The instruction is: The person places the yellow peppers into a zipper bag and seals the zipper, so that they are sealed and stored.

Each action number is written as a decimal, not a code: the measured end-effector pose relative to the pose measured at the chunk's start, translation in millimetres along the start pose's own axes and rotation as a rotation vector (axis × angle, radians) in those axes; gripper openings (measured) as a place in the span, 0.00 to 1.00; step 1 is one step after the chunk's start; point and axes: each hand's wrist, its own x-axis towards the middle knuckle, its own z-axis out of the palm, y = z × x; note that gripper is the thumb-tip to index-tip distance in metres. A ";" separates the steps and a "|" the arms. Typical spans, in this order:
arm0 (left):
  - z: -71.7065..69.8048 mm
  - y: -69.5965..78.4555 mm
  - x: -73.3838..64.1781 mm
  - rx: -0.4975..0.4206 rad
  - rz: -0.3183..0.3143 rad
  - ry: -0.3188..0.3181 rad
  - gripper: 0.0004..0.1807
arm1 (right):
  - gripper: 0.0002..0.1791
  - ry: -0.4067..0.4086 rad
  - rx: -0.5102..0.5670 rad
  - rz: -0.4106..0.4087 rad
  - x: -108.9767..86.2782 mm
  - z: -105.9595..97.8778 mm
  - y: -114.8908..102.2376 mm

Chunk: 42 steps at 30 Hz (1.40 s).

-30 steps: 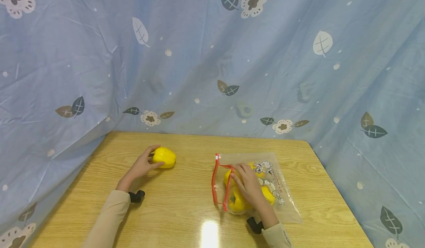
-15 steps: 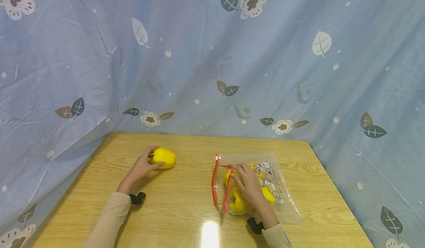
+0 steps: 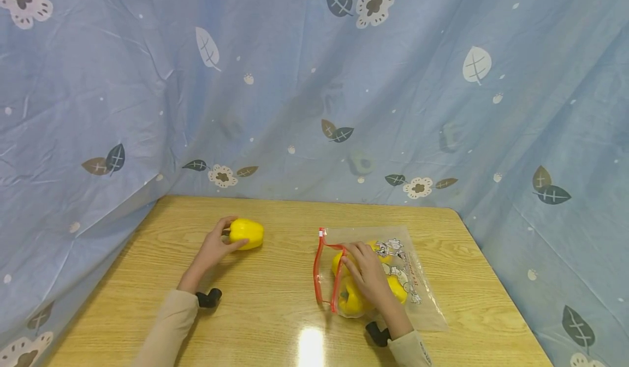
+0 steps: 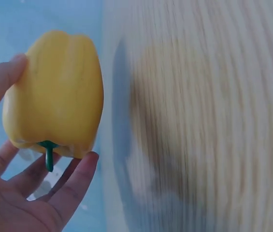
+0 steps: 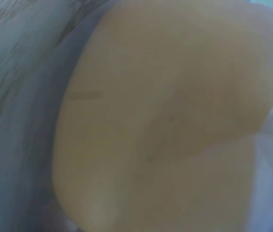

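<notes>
My left hand (image 3: 216, 245) holds a yellow bell pepper (image 3: 249, 234) by its stem end, thumb on one side and fingers on the other. In the left wrist view the bell pepper (image 4: 59, 92) shows a green stem, and a gap separates it from the wooden surface. To the right lies a clear zip bag (image 3: 422, 315) with a red zip edge, its mouth gaping to the left. Several yellow bell peppers (image 3: 350, 300) are inside. My right hand (image 3: 368, 273) lies over the bag, gripping the upper red edge. One bagged pepper (image 5: 141, 111) fills the blurred right wrist view.
The wooden table (image 3: 275, 279) carries a bright glare patch near its front. A blue curtain (image 3: 275, 83) with leaf and flower prints hangs behind it and along both sides. Black wrist mounts (image 3: 209, 298) sit under both wrists.
My left hand has shifted slightly to the right with the yellow bell pepper, mostly in the last half second. The right hand and the bag have stayed put.
</notes>
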 end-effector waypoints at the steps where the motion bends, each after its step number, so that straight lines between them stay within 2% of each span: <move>1: 1.1 1.5 -0.6 -0.007 -0.003 0.002 0.44 | 0.16 0.000 0.000 0.000 0.0 0.0 0.0; 9: 15.4 13.3 -6.8 -0.022 -0.014 0.001 0.44 | 0.17 -0.007 -0.002 0.004 -0.9 0.0 0.9; 14: 26.7 23.2 -11.5 -0.032 0.007 0.005 0.43 | 0.17 -0.005 -0.005 0.002 -1.6 -0.2 1.5; 23: 45.4 39.3 -18.8 -0.065 0.003 -0.014 0.43 | 0.16 0.002 -0.004 -0.004 -0.8 -0.4 0.7; 36: 66.1 54.3 -27.5 -0.130 0.024 -0.040 0.42 | 0.17 -0.009 -0.001 -0.002 0.3 -1.0 -0.5; 42: 75.3 60.8 -30.2 -0.145 0.010 -0.051 0.41 | 0.17 -0.012 -0.001 0.004 0.4 -0.7 -0.5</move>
